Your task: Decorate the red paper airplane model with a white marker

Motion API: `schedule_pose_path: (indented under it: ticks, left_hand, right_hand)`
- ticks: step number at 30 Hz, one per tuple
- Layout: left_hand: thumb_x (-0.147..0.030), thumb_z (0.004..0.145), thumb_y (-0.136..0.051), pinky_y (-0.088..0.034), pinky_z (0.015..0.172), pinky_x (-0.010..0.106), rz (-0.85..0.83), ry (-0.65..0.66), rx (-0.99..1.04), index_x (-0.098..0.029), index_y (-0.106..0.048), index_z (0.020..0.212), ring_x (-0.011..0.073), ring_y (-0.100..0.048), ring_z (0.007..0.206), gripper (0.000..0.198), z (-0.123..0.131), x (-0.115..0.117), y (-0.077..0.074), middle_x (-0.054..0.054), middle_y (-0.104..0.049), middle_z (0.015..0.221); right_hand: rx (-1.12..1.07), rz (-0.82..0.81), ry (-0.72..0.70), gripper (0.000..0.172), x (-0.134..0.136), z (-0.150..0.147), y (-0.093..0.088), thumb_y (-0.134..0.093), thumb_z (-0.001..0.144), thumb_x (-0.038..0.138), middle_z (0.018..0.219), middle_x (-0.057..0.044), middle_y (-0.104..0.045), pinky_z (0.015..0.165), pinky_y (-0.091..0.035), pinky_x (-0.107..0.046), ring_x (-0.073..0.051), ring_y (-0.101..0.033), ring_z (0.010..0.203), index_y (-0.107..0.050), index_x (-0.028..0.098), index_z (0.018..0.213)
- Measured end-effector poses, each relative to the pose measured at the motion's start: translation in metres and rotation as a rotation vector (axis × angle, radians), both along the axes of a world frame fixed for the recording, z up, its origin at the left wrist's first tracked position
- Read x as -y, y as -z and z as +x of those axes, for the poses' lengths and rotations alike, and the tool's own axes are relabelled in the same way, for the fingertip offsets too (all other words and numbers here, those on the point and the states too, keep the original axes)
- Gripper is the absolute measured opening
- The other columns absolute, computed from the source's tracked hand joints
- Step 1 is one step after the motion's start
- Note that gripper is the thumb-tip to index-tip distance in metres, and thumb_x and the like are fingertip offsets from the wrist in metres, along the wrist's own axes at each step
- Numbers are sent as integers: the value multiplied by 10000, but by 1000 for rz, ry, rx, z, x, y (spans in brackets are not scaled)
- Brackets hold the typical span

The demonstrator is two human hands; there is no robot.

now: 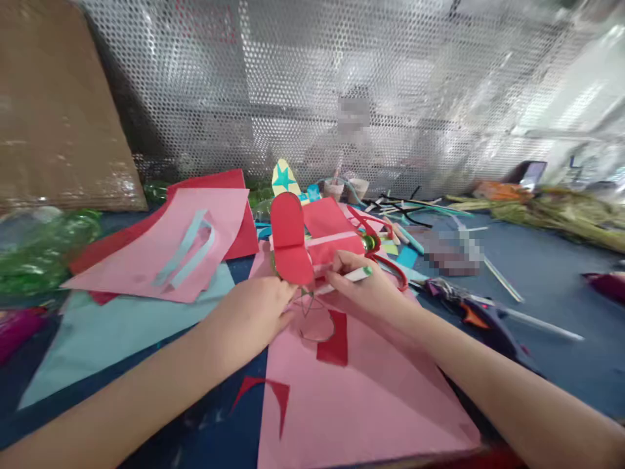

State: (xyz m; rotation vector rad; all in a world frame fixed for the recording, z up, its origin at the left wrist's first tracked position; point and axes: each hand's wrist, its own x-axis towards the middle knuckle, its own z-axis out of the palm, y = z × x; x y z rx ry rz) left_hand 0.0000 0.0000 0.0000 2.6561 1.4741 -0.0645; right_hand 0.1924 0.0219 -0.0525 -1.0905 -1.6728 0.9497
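Note:
My right hand (365, 284) grips a white marker (344, 280) with a green end, its tip pointing left over the pink sheet (371, 404). Close to that tip, a dark star outline and a rounded outline (317, 329) show on the pink paper. My left hand (263, 303) is closed just below a folded red rounded paper piece (288, 225); what its fingers hold is hidden. Behind both hands lies a paper craft wrapped in red and pink (336, 246), with a shiny gold-green end. A red paper rectangle (336, 342) rests on the pink sheet.
Pink (156, 241) and light blue sheets (112, 345) are stacked at left beside green plastic bottles (53, 251). A curved red scrap (266, 387) lies in front. At right are a dark glue gun (478, 319) and thin sticks (502, 277). A perforated metal wall (293, 85) stands behind.

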Motion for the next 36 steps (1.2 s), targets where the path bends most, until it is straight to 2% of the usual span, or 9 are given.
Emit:
schedule_pose_path:
  ticks: [4,10,15,26,36]
  left_hand:
    - [-308,912,-455,-479,627,267,2,1,16,-182,-624,1019,219,-680,773,236,0,3,-4,76,-695,887]
    - [-239,889,-490,-482,641,308,-14,-21,-48,-185,-615,1043,251,-678,807,206,0,3,-4,83,-685,948]
    - [-231,889,-490,-479,648,311,-22,-14,-18,-190,-615,1027,247,-675,807,191,-1,2,-3,78,-683,957]
    - [-255,896,-496,-461,631,314,-31,-43,-48,-198,-606,1062,260,-677,813,208,2,3,-6,72,-683,957]
    - [-240,892,-492,-455,624,320,-28,-29,-52,-192,-608,1035,264,-677,807,190,1,4,-6,77,-679,961]
  right_hand:
    - [23,-2,2,188,0,-1,1,-554,761,234,597,47,-520,513,-332,-223,-104,-470,546,-413,210,639]
    - [54,6,20,189,-2,0,4,-552,758,236,606,46,-508,524,-332,-232,-107,-462,553,-406,211,640]
    - [75,34,19,184,-2,-1,3,-549,752,235,587,53,-477,511,-314,-234,-100,-418,523,-409,210,637]
    - [27,-20,3,194,-1,0,1,-547,736,211,590,57,-490,515,-329,-226,-104,-469,551,-389,211,624]
    - [36,-22,-7,184,-1,1,1,-548,729,213,591,58,-476,515,-316,-227,-98,-431,542,-395,208,626]
